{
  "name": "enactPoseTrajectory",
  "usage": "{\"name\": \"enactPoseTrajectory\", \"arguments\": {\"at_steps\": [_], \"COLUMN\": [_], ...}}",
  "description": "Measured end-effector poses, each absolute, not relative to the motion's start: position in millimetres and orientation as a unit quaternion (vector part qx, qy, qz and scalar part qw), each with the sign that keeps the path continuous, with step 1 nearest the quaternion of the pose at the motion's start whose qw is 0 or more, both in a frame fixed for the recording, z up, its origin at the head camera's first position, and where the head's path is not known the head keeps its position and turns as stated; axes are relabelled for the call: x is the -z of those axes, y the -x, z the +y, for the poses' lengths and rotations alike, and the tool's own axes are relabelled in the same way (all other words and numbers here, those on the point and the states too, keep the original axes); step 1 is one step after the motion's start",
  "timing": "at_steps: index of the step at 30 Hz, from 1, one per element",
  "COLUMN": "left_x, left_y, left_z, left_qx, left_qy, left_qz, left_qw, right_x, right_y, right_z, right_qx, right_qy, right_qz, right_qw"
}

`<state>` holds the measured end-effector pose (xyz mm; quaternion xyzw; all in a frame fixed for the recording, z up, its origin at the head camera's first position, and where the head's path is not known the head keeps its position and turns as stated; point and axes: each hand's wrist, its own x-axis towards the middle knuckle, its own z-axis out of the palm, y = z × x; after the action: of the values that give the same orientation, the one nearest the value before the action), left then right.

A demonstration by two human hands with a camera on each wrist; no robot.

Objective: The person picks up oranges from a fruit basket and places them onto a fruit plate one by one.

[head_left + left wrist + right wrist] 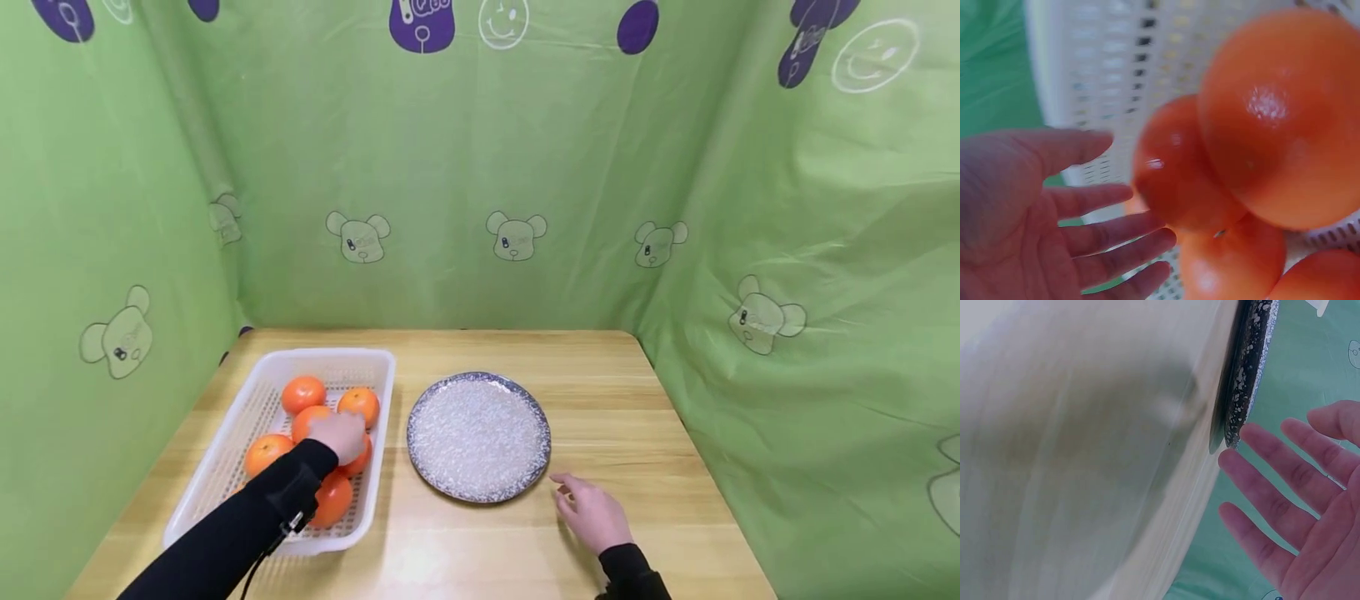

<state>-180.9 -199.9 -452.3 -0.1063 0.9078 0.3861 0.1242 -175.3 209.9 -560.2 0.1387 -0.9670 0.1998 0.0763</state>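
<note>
A white plastic basket (pixel 384 467) at the left holds several oranges (pixel 303 394), smooth and glossy. My left hand (pixel 341 435) reaches down among them. In the left wrist view, that hand's fingers are spread and nearly straight, the fingertips right at one orange (pixel 1175 172); another, larger-looking orange (pixel 1285 119) is close to the camera. Right of the basket lies a round speckled plate (pixel 480 437) with a dark rim. Just off the plate's lower right edge hovers my right hand (pixel 594 512), holding nothing. Its fingers are loosely extended toward the rim (pixel 1247 381) in the right wrist view.
The wooden table (pixel 600 383) carries the basket and the plate side by side. A green curtain (pixel 450 167) printed with bear faces encloses the back and both sides. A thin dark cable (pixel 258 567) hangs from the left sleeve.
</note>
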Motion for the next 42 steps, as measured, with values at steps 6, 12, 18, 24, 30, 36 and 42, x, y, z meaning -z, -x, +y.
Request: {"name": "enactPoseTrajectory", "arguments": {"at_steps": [6, 12, 18, 24, 30, 36, 42], "left_x": [449.8, 451.5, 441.3, 423.5, 439.5, 455.1, 448.5], "left_y": [171.0, 185.3, 216.8, 180.4, 140.8, 123.0, 120.3], "left_z": [-201.5, -202.6, -196.1, -144.0, -81.5, -69.1, -93.8], "left_qx": [-0.474, -0.425, -0.149, -0.303, -0.488, -0.482, -0.367], "left_qy": [0.219, 0.173, -0.032, -0.087, -0.143, -0.199, -0.194], "left_qz": [0.84, 0.875, 0.988, 0.945, 0.861, 0.852, 0.91], "left_qw": [0.146, 0.157, 0.026, -0.084, 0.004, 0.033, 0.017], "right_x": [558.6, 552.3, 534.5, 493.9, 479.7, 495.1, 501.2], "right_y": [173.2, 177.2, 176.2, 162.9, 147.8, 146.4, 193.8], "right_z": [206.7, 203.3, 198.4, 165.3, 123.7, 121.7, 145.5], "right_qx": [-0.197, -0.194, -0.171, -0.161, -0.206, -0.272, -0.296], "right_qy": [-0.141, -0.144, -0.167, -0.237, -0.383, -0.445, -0.372], "right_qz": [-0.967, -0.967, -0.965, -0.946, -0.877, -0.832, -0.88], "right_qw": [0.076, 0.086, 0.105, 0.15, 0.205, 0.189, 0.006]}}
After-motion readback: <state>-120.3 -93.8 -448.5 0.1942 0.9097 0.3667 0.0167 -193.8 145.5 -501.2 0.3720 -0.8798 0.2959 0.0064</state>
